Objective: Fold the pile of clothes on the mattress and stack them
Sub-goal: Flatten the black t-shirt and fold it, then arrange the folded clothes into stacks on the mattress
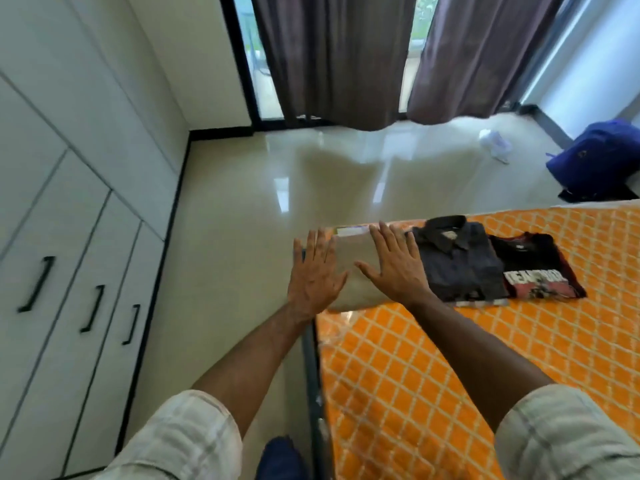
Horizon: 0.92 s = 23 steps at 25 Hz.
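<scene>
We stood at the corner of the mattress (450,358), its orange cover crossed with a white diamond pattern, and had both hands stretched out over a folded beige garment (356,258) lying at the near-left corner. Our left hand (317,271) lay flat with its fingers straight and spread, pressing the left edge of that beige garment where it met the side of the bed; its grip was open and held nothing. Our right hand (394,261) rested palm down on the right half of the same garment, fingers straight and thumb pointing left, its grip likewise open.

Just beside the beige garment, touching its right edge, lay a folded dark collared shirt (460,261). To the right of that, partly tucked under it, lay a folded black T-shirt (540,268) with a red and white print. All three sat in a row along the far edge of the mattress.

Our light, rolled-up sleeves (187,441) showed at the bottom. White wardrobe doors (69,237) with black handles ran along the left, dark curtains (346,57) hung ahead over a glossy floor (311,174), and a blue bag (595,157) sat on the floor at the far right.
</scene>
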Each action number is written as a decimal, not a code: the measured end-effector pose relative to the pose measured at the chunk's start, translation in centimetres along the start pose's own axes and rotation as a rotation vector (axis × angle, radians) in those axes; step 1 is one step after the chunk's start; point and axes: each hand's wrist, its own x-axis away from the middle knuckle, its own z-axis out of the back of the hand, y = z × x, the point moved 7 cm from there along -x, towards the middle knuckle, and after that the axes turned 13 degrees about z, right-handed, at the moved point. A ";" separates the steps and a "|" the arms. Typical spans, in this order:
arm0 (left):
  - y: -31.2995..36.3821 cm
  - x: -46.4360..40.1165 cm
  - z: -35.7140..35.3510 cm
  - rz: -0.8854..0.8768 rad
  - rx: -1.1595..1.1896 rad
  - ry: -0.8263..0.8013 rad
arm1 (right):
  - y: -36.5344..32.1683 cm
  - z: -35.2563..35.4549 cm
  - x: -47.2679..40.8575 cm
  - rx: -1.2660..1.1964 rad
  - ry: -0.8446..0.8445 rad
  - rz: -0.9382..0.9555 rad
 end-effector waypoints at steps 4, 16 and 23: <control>-13.3 4.8 3.2 0.130 -0.042 -0.022 | -12.7 1.7 -3.9 -0.059 -0.030 0.104; -33.1 17.1 6.9 0.397 -0.197 -0.148 | -35.9 0.4 -6.7 -0.119 -0.116 0.413; -47.6 24.5 7.4 0.629 -0.169 -0.157 | -48.0 -1.0 -10.8 -0.058 -0.172 0.655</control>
